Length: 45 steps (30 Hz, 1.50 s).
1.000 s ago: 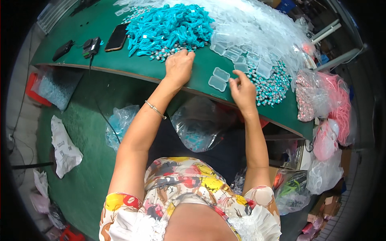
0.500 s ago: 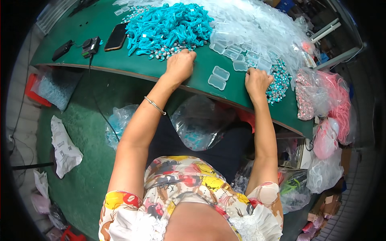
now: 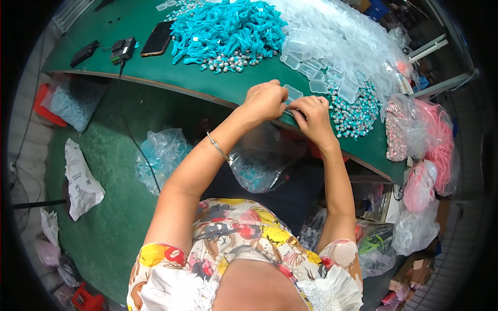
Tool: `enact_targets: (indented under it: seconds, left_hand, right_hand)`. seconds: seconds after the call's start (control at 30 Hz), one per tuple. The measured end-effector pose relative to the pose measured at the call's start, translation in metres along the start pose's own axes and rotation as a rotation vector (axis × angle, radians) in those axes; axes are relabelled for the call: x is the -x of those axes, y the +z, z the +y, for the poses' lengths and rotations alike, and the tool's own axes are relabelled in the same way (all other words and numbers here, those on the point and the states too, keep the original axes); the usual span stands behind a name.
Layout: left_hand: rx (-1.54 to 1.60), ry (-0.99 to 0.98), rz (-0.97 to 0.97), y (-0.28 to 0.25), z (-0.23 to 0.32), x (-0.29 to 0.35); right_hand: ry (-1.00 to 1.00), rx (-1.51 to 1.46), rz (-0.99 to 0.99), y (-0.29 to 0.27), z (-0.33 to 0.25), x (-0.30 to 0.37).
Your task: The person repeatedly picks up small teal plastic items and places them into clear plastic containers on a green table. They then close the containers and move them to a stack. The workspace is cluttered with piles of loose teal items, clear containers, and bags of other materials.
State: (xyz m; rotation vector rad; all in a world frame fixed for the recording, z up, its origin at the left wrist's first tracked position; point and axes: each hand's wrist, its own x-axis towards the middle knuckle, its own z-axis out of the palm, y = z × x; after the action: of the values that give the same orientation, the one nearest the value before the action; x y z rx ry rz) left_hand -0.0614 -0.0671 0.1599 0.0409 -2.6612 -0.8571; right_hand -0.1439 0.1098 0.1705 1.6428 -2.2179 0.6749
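My two hands meet over a small clear plastic box (image 3: 293, 93) near the table's front edge. Its far part shows beyond my fingers; the near part is covered. My left hand (image 3: 267, 100) is closed, its fingertips over the box, and what it pinches is hidden. Fingers bent, my right hand (image 3: 313, 119) closes beside the left fingertips at the box; what lies between them cannot be made out. To the right is a pile of small teal and silver beads (image 3: 354, 116). Farther left, a heap of teal cord loops (image 3: 228, 31) has silver beads (image 3: 231, 63) along its front.
A large heap of clear plastic boxes (image 3: 342, 36) covers the table's (image 3: 171, 72) back right. At left lie a phone (image 3: 156, 39) and a small black device (image 3: 123, 50) with a cable. Bags of pink cord (image 3: 438, 129) hang at the right end.
My left hand has moved right, from the beads in front of the teal cords to the small box. My right hand has moved left and nearer, away from the bead pile, to the same box.
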Motion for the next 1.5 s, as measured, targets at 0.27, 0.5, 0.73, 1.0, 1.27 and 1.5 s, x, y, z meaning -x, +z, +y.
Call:
enact_targets:
  seconds: [0.27,0.5,0.73,1.0,1.27,1.5]
  left_hand:
    - [-0.009,0.008,0.016,-0.007,0.002,0.021]
    - [-0.034,0.102,0.087,-0.004,-0.002,0.033]
    - [0.023,0.105,0.128,-0.001,-0.006,0.038]
    - [0.084,0.059,0.122,0.0,-0.01,0.036]
    - [0.111,-0.003,0.014,-0.009,-0.008,0.029]
    - [0.12,0.012,0.031,-0.008,-0.01,0.03]
  right_hand:
    - [0.059,-0.163,0.084,0.009,0.021,-0.036]
    - [0.235,0.272,-0.05,0.069,0.025,-0.123]
    - [0.302,0.419,-0.101,0.1,0.044,-0.144]
    - [0.3,-0.226,0.195,0.036,0.035,-0.07]
    - [0.301,-0.595,0.006,-0.004,0.01,-0.004]
    - [0.188,-0.466,-0.083,-0.001,0.009,-0.008]
